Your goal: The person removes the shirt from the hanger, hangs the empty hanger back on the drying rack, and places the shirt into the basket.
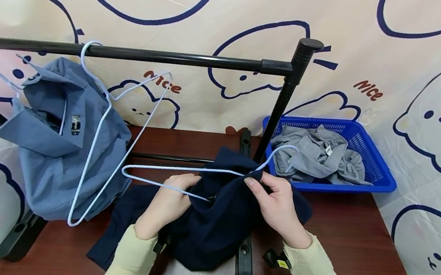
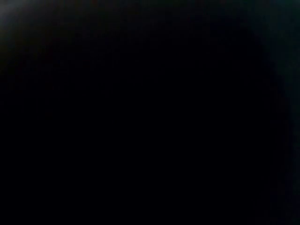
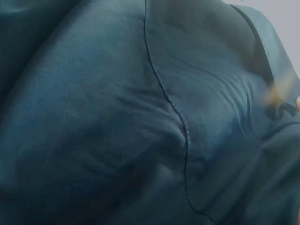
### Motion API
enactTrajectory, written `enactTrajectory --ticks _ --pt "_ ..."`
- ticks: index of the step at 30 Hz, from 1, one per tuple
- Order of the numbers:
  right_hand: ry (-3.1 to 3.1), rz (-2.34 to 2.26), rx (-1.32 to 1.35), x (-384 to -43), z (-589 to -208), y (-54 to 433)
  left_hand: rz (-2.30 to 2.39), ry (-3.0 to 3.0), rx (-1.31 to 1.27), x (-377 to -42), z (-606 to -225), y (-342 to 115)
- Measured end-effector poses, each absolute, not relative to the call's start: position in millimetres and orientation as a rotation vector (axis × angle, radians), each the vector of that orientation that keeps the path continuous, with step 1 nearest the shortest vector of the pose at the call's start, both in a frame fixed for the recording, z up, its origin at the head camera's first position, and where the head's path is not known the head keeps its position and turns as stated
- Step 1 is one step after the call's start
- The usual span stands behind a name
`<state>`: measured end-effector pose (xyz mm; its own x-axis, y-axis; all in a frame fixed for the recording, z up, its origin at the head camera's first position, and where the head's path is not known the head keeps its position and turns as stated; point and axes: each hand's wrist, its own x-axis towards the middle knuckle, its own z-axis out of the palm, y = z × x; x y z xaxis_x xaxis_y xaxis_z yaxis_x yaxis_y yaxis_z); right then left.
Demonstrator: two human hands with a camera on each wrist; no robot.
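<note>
A navy shirt [image 1: 219, 227] is bunched over the table's middle in the head view, and its seamed cloth [image 3: 117, 103] fills the right wrist view. Part of a light blue hanger [image 1: 185, 168] lies in its opening; the hook points right and one end sticks out left. My left hand [image 1: 171, 199] grips the shirt's left side, with the hanger's lower bar crossing over the hand. Close to the hook's base, my right hand [image 1: 280, 204] pinches the opening's edge between thumb and fingers. The left wrist view is almost black, and cloth hides the hanger's other end.
A black rack rail [image 1: 180, 59] runs above the table. From it hang a blue-grey shirt [image 1: 103, 143] and a bare light blue hanger [image 1: 91, 155] at left. Behind the rack's right post [image 1: 282, 103], a blue basket [image 1: 381, 183] holds grey clothing [image 1: 324, 153].
</note>
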<state>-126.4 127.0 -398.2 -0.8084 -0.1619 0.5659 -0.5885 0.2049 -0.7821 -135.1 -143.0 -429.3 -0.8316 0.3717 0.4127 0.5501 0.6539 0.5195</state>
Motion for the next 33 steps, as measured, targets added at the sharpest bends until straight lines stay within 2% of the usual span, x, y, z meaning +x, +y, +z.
enactTrajectory --ticks 6,21,33 --pt "-2.169 1.620 0.684 -128 -401 125 -0.968 -2.620 -0.721 -135 -428 -145" --pt "-2.164 1.584 0.617 -131 -405 137 -1.284 -2.214 -0.214 -133 -407 -184" --pt "-2.204 1.572 0.525 -127 -400 140 -1.430 -1.987 -0.257 -128 -399 -181"
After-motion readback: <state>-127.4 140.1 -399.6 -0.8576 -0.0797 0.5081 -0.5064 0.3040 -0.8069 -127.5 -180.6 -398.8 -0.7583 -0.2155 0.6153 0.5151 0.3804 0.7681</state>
